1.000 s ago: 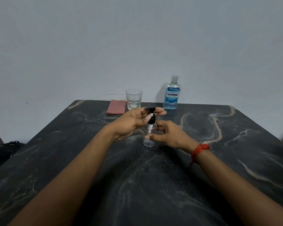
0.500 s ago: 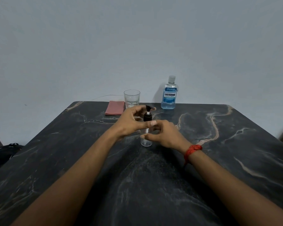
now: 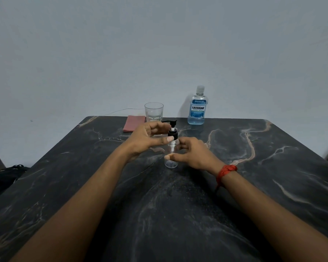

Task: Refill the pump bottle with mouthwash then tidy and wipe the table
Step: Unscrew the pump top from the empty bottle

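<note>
A small clear pump bottle [image 3: 171, 163] stands upright in the middle of the dark marble table [image 3: 235, 186]. Its black pump head [image 3: 173, 132] sits on top, spout pointing left. My left hand [image 3: 148, 138] pinches the black collar of the pump between thumb and fingers. My right hand [image 3: 190, 155] curls round the clear body and holds it. The bottle looks empty. A blue mouthwash bottle [image 3: 198, 107], capped, stands at the table's far edge. A folded pink cloth [image 3: 133, 122] lies at the far edge to the left.
An empty drinking glass [image 3: 153, 112] stands beside the pink cloth, just behind my left hand. A thin wire runs along the wall behind it. A dark bag [image 3: 8, 175] lies off the table's left side. A plain wall rises behind the table.
My left hand has shifted from the pump's top down to its black collar. The spout has turned to point left. My right hand has closed round the bottle's body.
</note>
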